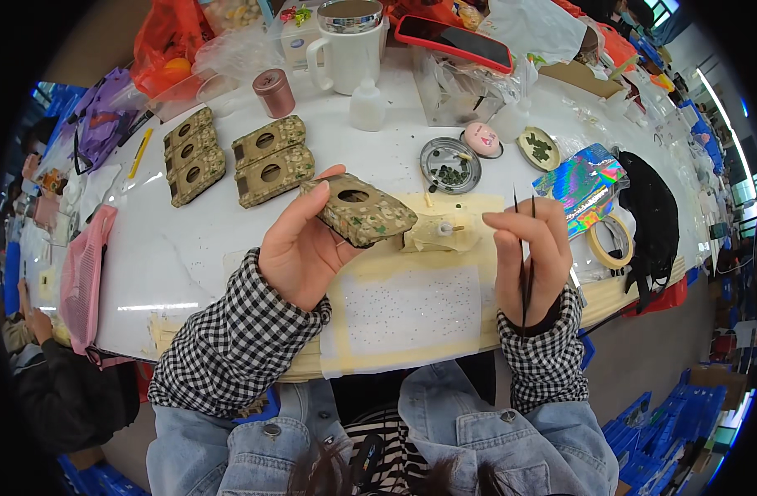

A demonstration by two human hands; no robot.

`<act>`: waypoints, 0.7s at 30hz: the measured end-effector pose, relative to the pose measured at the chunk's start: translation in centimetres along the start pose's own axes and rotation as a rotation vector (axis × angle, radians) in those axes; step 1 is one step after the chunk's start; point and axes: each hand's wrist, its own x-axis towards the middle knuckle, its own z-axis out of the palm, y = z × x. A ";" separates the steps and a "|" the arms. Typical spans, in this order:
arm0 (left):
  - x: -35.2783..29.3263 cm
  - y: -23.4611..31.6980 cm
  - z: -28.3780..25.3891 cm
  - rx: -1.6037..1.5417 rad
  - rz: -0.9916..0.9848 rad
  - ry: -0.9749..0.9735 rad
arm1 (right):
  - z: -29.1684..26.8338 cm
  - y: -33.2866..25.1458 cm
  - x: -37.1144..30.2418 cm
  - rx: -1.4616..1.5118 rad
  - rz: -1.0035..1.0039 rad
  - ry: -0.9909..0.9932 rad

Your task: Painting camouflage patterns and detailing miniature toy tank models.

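My left hand (300, 240) is closed round the edge of a camouflage-patterned case (377, 217), held tilted above the table with its oval opening facing up. Black tweezers (525, 285) stand nearly upright in my right hand (544, 244), fingers bent about them. Between the hands, a small block wrapped in masking tape (432, 234) has a short peg on it. Below it lies a white sheet (403, 314) dotted with tiny specks. Similar camouflage cases sit in two groups on the left, a nearer group (258, 194) and a farther group (194, 175).
A round tin (476, 178) and a shallow lid (523, 157) hold dark green bits. Right of them are an iridescent pouch (581, 190), a tape roll (595, 248) and a black cloth item (649, 215). A white mug (345, 62) and dropper bottle (367, 107) stand behind.
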 end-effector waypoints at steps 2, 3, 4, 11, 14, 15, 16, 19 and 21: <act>0.0 0.0 0.0 0.005 0.004 0.007 | 0.4 0.8 0.4 -0.023 -0.011 -0.021; -0.1 0.0 0.0 0.007 0.006 0.010 | 0.5 1.0 0.6 -0.034 -0.016 -0.031; -0.1 0.0 0.0 0.007 0.005 0.008 | 0.6 1.0 0.9 -0.054 -0.043 -0.046; -0.1 0.0 0.0 0.000 0.001 -0.011 | 1.3 1.0 0.6 -0.071 -0.018 -0.138; -0.1 0.0 0.1 -0.005 0.002 -0.018 | 1.2 0.7 0.6 -0.055 -0.007 -0.118; -0.1 0.0 0.1 -0.007 0.003 -0.019 | 0.9 0.5 0.8 -0.059 -0.015 -0.085; -0.1 0.0 0.2 -0.010 -0.004 -0.027 | 0.6 0.3 1.0 -0.064 -0.022 -0.053; -0.1 0.0 0.2 -0.017 -0.027 -0.055 | -0.6 -0.9 1.0 0.067 0.043 0.092; -0.2 -0.1 0.3 -0.017 -0.047 -0.081 | -0.9 -1.5 1.0 0.230 0.083 0.087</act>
